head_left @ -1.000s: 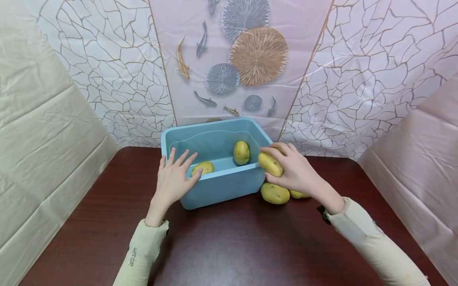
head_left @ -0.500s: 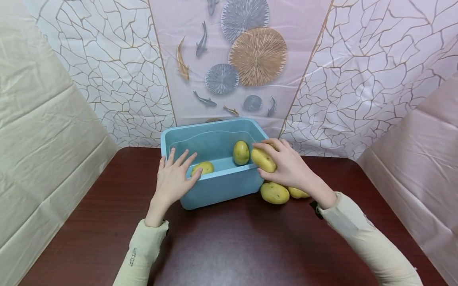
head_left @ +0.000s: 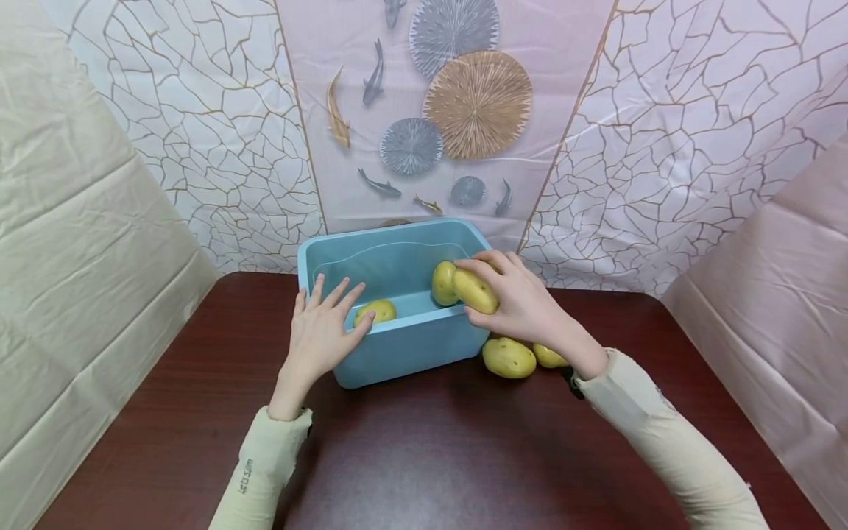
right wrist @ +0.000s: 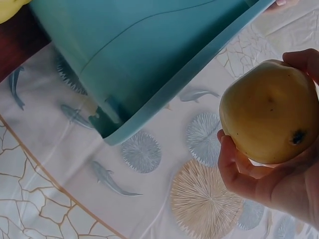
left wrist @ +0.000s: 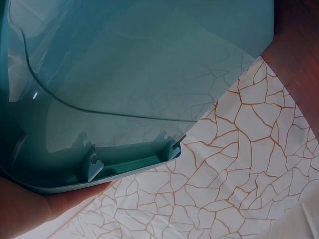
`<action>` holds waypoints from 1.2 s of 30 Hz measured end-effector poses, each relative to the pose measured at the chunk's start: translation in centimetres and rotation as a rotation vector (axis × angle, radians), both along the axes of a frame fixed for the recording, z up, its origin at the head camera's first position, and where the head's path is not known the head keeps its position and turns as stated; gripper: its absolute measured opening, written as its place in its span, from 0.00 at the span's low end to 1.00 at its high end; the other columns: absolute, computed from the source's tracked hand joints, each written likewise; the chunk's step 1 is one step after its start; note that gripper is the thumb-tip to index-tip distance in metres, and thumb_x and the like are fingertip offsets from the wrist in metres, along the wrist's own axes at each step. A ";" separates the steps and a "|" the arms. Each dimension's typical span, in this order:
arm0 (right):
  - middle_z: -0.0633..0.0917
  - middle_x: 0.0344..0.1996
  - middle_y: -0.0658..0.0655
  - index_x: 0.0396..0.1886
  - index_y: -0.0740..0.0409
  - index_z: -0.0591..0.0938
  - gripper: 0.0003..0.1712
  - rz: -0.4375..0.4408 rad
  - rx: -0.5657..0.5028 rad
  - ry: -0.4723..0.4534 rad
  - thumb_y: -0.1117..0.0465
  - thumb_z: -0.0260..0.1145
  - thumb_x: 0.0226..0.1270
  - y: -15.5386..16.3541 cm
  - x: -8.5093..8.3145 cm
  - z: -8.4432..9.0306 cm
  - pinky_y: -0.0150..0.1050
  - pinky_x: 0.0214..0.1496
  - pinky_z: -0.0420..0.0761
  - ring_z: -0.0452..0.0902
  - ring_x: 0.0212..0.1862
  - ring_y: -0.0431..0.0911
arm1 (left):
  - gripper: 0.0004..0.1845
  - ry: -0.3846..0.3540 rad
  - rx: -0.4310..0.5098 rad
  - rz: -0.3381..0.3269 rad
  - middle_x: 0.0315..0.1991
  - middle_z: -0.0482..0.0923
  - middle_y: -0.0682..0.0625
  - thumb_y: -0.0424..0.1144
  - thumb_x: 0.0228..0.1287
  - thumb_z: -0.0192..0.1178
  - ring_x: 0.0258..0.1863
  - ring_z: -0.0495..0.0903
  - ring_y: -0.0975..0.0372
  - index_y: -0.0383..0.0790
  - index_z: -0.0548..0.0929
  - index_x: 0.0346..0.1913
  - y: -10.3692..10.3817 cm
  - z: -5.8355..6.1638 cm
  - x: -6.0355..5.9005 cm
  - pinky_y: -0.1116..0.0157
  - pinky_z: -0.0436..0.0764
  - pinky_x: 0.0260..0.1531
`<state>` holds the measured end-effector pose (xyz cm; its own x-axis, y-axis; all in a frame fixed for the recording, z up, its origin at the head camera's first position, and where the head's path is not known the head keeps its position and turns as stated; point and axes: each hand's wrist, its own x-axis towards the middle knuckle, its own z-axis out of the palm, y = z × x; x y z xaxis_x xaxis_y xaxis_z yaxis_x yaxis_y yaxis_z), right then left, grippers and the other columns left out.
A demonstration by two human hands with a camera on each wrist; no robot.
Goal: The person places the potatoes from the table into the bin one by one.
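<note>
Gripped in the curled fingers of the right hand (head_left: pixel 523 305), a potato (head_left: pixel 475 291) is held over the right end of the tub (head_left: pixel 397 346), just above its rim and close against a second potato (head_left: pixel 442 282) inside. The tub's near wall is steadied by the left hand (head_left: pixel 321 335), whose fingers lie straight across the rim beside a third potato (head_left: pixel 375 311). Two more potatoes (head_left: pixel 509 358) lie on the table (head_left: pixel 424 449) just right of the tub. The loading step appears to be in hand, roughly midway. A short lowering into the tub and a release of the fingers are judged to be called for next.
</note>
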<state>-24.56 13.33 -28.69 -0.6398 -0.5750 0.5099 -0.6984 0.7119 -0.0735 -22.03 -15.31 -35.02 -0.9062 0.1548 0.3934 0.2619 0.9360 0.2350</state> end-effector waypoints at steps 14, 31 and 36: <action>0.73 0.52 0.53 0.57 0.43 0.72 0.32 0.010 -0.020 -0.006 0.48 0.64 0.47 -1.9 -1.2 0.7 0.40 0.31 0.73 0.67 0.45 0.49 | 0.30 0.003 -0.004 0.014 0.65 0.62 0.48 0.61 0.61 0.43 0.69 0.46 0.45 0.54 0.65 0.64 -0.4 0.2 -0.1 0.43 0.48 0.63; 0.76 0.47 0.58 0.52 0.55 0.76 0.25 0.110 -0.230 -0.008 0.60 0.65 0.51 -2.6 -3.0 2.2 0.49 0.55 0.67 0.69 0.52 0.53 | 0.30 -0.012 -0.015 -0.004 0.65 0.62 0.48 0.61 0.60 0.42 0.69 0.45 0.46 0.54 0.65 0.64 -0.3 0.3 -0.4 0.43 0.46 0.64; 0.75 0.49 0.57 0.53 0.52 0.75 0.24 0.116 -0.178 -0.021 0.56 0.63 0.53 -2.7 -2.7 2.1 0.47 0.50 0.69 0.67 0.50 0.52 | 0.30 -0.014 -0.001 0.008 0.65 0.62 0.48 0.61 0.60 0.43 0.69 0.45 0.46 0.55 0.65 0.64 -0.1 0.2 -0.2 0.43 0.46 0.64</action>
